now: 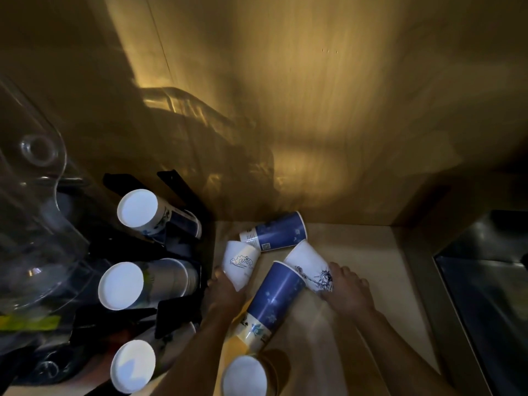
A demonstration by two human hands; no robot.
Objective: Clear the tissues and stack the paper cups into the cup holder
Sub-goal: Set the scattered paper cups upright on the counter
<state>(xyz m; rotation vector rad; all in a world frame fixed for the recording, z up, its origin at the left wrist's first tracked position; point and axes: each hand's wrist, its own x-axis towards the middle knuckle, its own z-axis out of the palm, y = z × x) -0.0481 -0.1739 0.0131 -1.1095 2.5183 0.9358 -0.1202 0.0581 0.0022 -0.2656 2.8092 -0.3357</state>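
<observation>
We count four loose cups at centre: wave cup [240, 262], statue cup [313, 268], two blue cups [275, 234] [275, 298]. The black holder [177, 307] at left carries three cup stacks [155, 214]; a fourth stack [247, 374] sits bottom centre. Left hand [225, 290] grips wave cup, right hand [347, 292] grips statue cup.

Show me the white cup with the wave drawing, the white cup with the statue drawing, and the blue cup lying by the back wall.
wave cup [241, 261], head view, on its printed side wall.
statue cup [310, 265], head view, on its white side wall.
blue cup [278, 235], head view, on its blue side wall.
</observation>
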